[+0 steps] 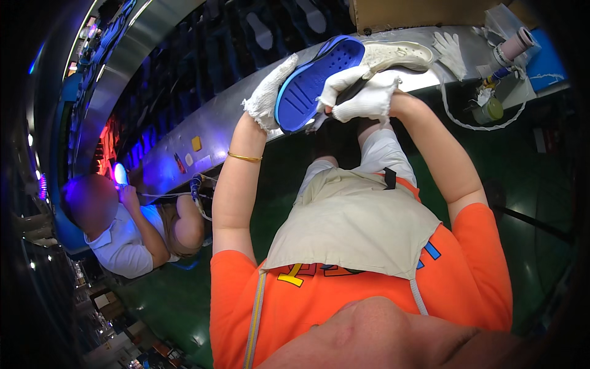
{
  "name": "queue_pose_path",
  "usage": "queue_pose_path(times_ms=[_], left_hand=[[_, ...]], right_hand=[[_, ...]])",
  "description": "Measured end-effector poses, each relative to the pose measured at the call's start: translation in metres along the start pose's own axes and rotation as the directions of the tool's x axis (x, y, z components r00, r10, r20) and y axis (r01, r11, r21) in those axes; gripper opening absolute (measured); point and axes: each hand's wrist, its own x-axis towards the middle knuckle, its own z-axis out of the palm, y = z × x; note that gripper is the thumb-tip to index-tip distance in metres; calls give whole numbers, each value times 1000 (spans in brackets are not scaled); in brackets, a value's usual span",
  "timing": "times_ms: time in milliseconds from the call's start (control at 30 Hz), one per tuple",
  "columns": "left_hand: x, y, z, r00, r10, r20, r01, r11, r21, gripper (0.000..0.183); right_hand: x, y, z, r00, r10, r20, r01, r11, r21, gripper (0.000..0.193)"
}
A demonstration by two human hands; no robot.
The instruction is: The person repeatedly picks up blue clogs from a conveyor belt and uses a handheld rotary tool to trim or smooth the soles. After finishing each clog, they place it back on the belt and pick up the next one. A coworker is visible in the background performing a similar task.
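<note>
A blue clog (316, 83) with holes in its toe part and a lighter blue rim is held tilted over the metal bench edge. Along its left side, my left hand (270, 92), in a white knit glove, is closed around it. My right hand (372, 97), also gloved, is closed on a slim dark-handled tool (351, 90) at the clog's right edge. The tool's lower end looks greyish, but its kind is unclear. Just beyond my right hand, a cream-white shoe-shaped piece (405, 54) lies on the bench.
A loose white glove (450, 54), a pinkish roll (517, 43) and a yellow-green jar (490, 111) are at the right. Behind the metal bench (215, 114), pale soles (259, 31) lie on a dark surface. A seated co-worker (132, 227) holds a glowing object at left.
</note>
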Motion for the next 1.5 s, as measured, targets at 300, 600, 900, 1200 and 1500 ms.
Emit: queue_pose_path(times_ms=[300, 600, 900, 1200, 1500], left_hand=[[2, 5, 8, 998, -63, -6, 63, 975, 214, 47], [10, 5, -5, 998, -63, -2, 62, 980, 188, 50], [6, -32, -4, 903, 400, 154, -306, 853, -422, 59], [5, -67, -3, 885, 465, 10, -397, 765, -507, 64], [15, -87, -16, 805, 587, 81, -487, 733, -476, 67]], right_hand=[[1, 11, -16, 1000, -10, -17, 6, 977, -214, 17], [-13, -9, -23, 996, 0, -90, -27, 952, -306, 17], [-8, 11, 27, 894, -228, -386, 283, 955, 90, 9], [-8, 10, 30, 882, -204, -425, 296, 941, 163, 12], [-14, -3, 42, 905, -264, -332, 339, 922, 190, 12]])
